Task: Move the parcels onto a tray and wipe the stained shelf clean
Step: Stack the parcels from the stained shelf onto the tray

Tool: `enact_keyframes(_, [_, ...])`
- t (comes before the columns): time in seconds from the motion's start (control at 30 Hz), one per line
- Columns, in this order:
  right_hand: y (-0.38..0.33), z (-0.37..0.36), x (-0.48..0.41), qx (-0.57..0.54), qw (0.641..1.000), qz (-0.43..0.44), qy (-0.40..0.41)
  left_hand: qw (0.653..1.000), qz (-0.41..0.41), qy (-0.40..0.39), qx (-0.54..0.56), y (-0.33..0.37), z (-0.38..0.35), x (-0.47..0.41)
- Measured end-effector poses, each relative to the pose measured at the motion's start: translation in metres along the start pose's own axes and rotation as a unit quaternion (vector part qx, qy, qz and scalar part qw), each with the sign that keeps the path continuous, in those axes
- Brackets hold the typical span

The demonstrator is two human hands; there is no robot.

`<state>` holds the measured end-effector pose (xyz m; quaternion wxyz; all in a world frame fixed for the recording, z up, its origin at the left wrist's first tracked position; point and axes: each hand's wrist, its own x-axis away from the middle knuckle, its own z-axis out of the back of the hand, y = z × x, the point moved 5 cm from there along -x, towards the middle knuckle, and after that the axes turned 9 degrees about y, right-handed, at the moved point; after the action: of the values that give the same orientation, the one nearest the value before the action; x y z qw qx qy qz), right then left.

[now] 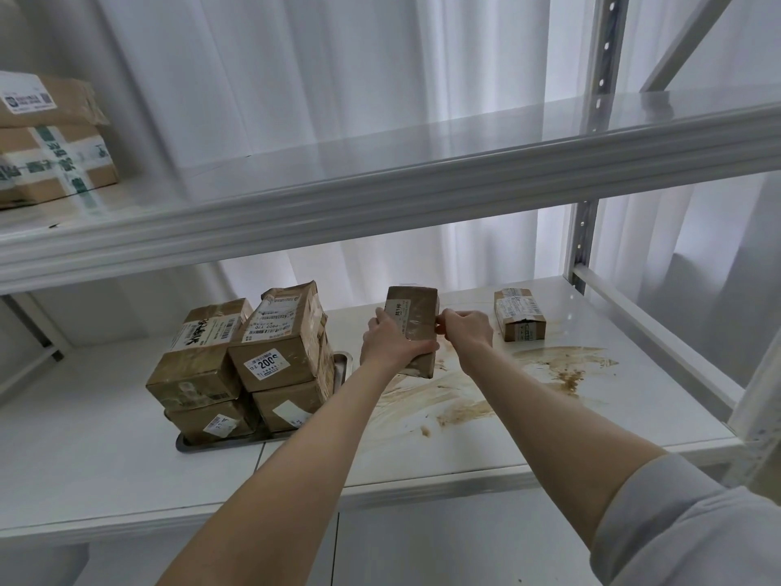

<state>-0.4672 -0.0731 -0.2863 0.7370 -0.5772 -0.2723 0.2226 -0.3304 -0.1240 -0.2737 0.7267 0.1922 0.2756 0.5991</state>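
Observation:
A brown taped parcel (415, 317) is held tilted above the white shelf (591, 416), between both hands. My left hand (389, 342) grips its left side and lower edge. My right hand (467, 332) pinches its right edge with curled fingers. Brown smeared stains (456, 399) spread over the shelf below and to the right of the parcel. A metal tray (341, 367) at the left carries several stacked parcels (270, 353). One small parcel (520, 315) lies at the back right of the shelf.
An upper shelf (380, 192) runs across just above the working space, with two larger boxes (50, 141) at its left end. A perforated upright post (585, 230) and a side rail (659, 340) bound the shelf on the right. White curtains hang behind.

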Motion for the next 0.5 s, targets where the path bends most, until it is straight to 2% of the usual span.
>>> enact_keyframes(0.13, [-0.003,0.001,0.007,-0.026,1.000,0.016,-0.002,0.999,0.019,-0.005,0.030,-0.002,0.000,-0.001])
enact_keyframes(0.23, [-0.006,0.000,0.010,-0.045,0.998,0.028,-0.021,0.994,0.066,-0.023,0.088,-0.008,-0.002,-0.001])
enact_keyframes(0.37, [-0.009,0.002,0.009,-0.059,0.997,0.038,-0.019,0.956,0.138,-0.086,0.246,-0.013,-0.002,0.005])
enact_keyframes(0.5, [-0.006,0.004,0.004,-0.060,0.998,0.033,-0.001,0.926,0.184,-0.131,0.303,-0.020,-0.002,0.008])
